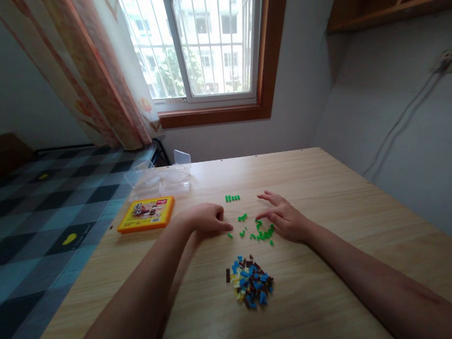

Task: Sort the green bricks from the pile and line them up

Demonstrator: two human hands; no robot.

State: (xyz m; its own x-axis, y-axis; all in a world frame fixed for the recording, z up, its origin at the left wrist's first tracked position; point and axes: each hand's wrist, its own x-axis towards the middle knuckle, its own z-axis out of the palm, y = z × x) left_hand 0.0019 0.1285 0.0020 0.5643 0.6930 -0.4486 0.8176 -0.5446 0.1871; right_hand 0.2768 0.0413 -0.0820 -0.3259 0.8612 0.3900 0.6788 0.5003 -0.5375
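My left hand [207, 218] rests on the wooden table with its fingers curled in and its thumb stretched out; nothing shows in it. Just below the thumb tip lies a small green brick [229, 235]. My right hand [288, 219] is open, fingers apart, beside a loose cluster of small green bricks [264, 235], the index fingertip at the cluster's upper edge. Between the hands are a few more green bricks [242, 217]. Farther off, several green bricks [232, 198] stand in a short row. Nearer to me is a mixed pile of blue, brown and yellow bricks [254, 282].
A yellow box [146, 214] lies at the table's left edge, with clear plastic packaging [159, 180] behind it. To the left is a bed with a checked cover [29, 229]. A window [211, 44] and curtain [106, 69] are beyond the table [320, 298].
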